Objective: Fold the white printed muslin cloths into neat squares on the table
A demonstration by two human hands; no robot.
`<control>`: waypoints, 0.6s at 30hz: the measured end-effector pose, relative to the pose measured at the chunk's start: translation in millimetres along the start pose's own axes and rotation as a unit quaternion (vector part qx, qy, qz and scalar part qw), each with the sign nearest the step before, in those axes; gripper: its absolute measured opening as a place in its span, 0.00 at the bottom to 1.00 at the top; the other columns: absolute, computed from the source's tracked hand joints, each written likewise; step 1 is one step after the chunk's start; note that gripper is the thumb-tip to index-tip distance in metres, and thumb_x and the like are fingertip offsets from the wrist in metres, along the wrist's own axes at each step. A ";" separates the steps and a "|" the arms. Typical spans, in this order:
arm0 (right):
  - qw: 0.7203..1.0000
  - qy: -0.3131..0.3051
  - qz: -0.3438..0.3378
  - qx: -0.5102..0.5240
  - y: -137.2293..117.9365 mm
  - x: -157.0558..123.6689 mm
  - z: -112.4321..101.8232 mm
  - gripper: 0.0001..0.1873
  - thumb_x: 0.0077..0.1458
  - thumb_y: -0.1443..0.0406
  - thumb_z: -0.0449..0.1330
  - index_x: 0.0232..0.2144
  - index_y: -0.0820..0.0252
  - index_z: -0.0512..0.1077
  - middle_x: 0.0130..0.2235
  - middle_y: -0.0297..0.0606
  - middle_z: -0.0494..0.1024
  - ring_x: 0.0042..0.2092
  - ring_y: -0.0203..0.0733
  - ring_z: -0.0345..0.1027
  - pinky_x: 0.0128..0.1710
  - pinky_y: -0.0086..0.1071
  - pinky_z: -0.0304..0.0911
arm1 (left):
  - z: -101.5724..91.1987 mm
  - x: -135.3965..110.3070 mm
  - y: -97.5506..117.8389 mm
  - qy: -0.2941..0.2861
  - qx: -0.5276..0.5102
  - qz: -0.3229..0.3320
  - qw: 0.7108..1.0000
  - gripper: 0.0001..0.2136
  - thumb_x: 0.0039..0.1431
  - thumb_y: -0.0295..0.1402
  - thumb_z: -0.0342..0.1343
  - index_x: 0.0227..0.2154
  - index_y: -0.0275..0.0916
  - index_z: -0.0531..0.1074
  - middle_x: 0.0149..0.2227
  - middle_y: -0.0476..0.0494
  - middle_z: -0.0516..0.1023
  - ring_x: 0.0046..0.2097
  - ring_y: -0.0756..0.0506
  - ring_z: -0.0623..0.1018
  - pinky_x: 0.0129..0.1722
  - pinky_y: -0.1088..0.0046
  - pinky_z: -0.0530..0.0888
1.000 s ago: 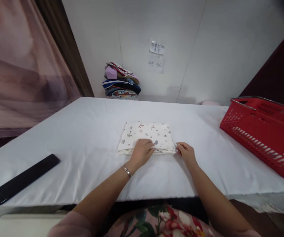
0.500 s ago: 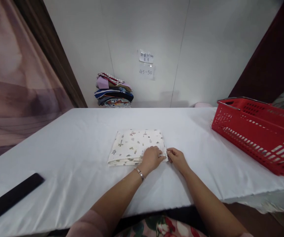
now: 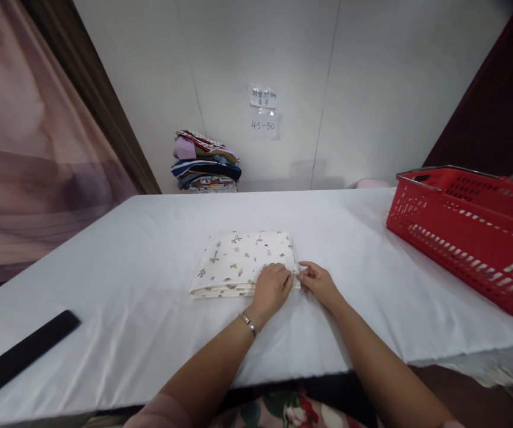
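Observation:
A folded white cloth [image 3: 229, 258] with small plant-like prints lies flat on the table in several layers, its layered edge towards me. Over its front right part, my left hand [image 3: 273, 289] rests with fingers curled and closed on the fabric near the corner. My right hand [image 3: 321, 285] is at the cloth's right edge, thumb and forefinger pinching the corner. The two hands' fingertips almost meet there. Exactly how many layers the fingers grip is hidden.
A red plastic basket [image 3: 461, 226] with metal handles stands on the right of the white-covered table [image 3: 149, 238]. A long black flat object [image 3: 24, 353] lies at front left. Folded fabrics [image 3: 206, 163] are stacked beyond the far edge, near wall signs [image 3: 264, 125]. A curtain [image 3: 37, 148] hangs left.
Both hands have stayed at the cloth's right front corner. My left fingers have drawn in more, and my right fingertips have moved slightly left and up along the edge. The view has shifted slightly.

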State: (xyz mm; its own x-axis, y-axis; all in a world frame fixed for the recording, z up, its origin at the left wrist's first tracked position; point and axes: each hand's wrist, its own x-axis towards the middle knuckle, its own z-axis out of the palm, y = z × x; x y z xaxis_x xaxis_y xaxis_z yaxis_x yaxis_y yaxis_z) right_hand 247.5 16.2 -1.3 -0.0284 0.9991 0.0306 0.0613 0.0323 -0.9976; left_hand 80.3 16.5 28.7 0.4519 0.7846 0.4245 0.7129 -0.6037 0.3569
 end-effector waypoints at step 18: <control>1.000 -0.010 0.005 -0.026 -6.5 -2.9 1.2 0.11 0.48 0.57 0.59 0.28 0.60 0.68 0.20 0.27 0.67 0.22 0.32 0.60 0.24 0.27 0.56 | 2.7 -6.7 0.7 0.002 -0.040 -0.013 0.999 0.14 0.63 0.33 0.43 0.24 0.39 0.70 0.30 0.46 0.70 0.35 0.48 0.68 0.37 0.69 0.63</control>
State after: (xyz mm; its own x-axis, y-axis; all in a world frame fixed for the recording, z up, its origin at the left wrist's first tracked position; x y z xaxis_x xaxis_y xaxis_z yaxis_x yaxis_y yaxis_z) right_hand 246.0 13.1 5.1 -0.0485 0.9986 0.0198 0.1138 0.0252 -0.9932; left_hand 79.1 11.2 23.8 0.4320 0.7991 0.4181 0.6792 -0.5933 0.4321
